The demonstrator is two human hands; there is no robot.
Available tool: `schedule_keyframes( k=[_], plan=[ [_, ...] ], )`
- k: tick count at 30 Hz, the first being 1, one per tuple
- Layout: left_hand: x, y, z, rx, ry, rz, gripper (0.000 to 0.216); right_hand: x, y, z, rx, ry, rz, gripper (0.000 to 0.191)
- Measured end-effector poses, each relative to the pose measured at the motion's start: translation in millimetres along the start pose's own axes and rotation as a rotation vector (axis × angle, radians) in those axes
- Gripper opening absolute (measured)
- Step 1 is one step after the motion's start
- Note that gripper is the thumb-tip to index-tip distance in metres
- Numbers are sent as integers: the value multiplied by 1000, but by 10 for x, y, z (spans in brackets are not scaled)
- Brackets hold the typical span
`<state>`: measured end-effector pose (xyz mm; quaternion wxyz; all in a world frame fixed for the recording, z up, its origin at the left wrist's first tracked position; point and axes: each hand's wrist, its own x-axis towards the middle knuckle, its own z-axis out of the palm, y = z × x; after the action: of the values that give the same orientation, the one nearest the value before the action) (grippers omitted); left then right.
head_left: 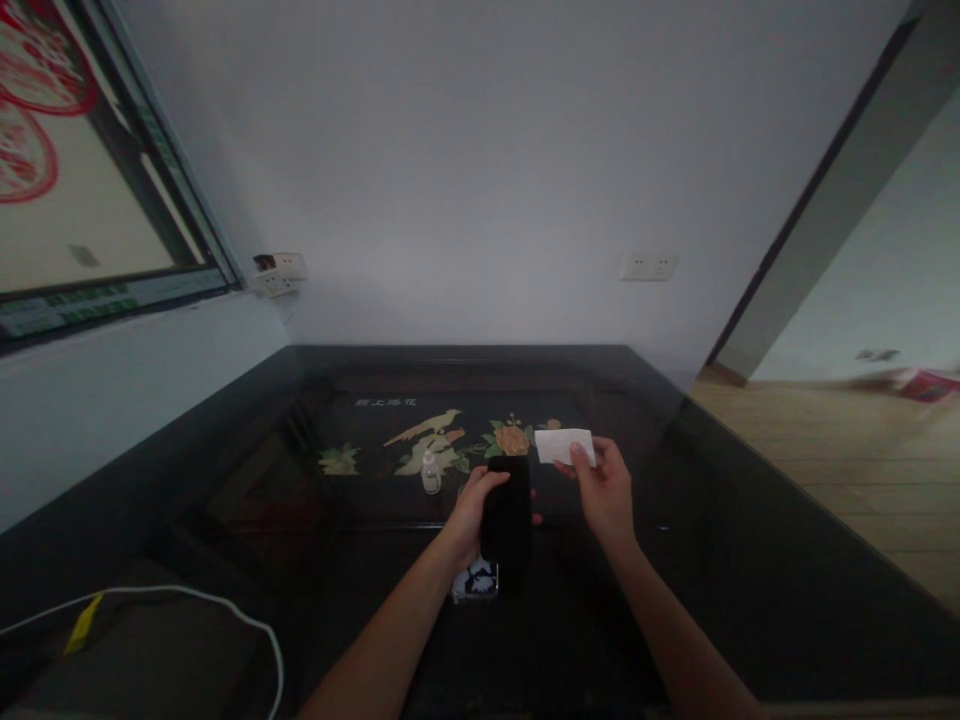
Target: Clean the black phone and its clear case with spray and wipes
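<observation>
My left hand (474, 510) is closed around a black smartphone (508, 515), its thumb over the dark screen side and fingertips showing at the far edge. To the right, my right hand (604, 485) pinches a small white sheet (559, 445), with the thumb on its face; whether it is paper or a wipe I cannot tell. Partly hidden under the left wrist, a patterned phone case (477, 580) lies on the table. A small clear bottle with a white top (430, 473) stands just left of the phone.
The glossy black table (600, 620) bears a bird-and-flower picture (431, 440) and meets the wall at the back. A white cable (225, 602) curves across the lower left, near a yellow strip (82, 625). Wall sockets (649, 266) sit above the table.
</observation>
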<state>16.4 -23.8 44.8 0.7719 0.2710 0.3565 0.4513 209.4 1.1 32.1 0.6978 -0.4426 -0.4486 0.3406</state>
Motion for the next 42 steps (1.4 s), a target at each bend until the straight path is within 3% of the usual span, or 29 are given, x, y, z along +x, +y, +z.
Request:
schedule_keyframes(
  k=[6, 11, 22, 32, 36, 42],
  plan=[
    [3, 1, 28, -102, -14, -98, 50, -111, -63, 45, -252, -314, -173, 28],
    [61, -48, 11, -81, 20, -81, 46, -157, -35, 52, -347, -473, -184, 30],
    [188, -115, -120, -24, 112, 92, 47, -293, -272, 52, -353, -712, 145, 27],
    [174, -76, -103, -53, 93, 0, 53, -297, -322, -5, -140, -1109, 497, 30],
    [154, -86, -96, -33, 76, 7, 54, -252, -310, 22, -84, -956, 475, 35],
    [127, -126, -50, -72, 55, -27, 53, -141, -162, 83, 9, -402, 337, 40]
  ],
)
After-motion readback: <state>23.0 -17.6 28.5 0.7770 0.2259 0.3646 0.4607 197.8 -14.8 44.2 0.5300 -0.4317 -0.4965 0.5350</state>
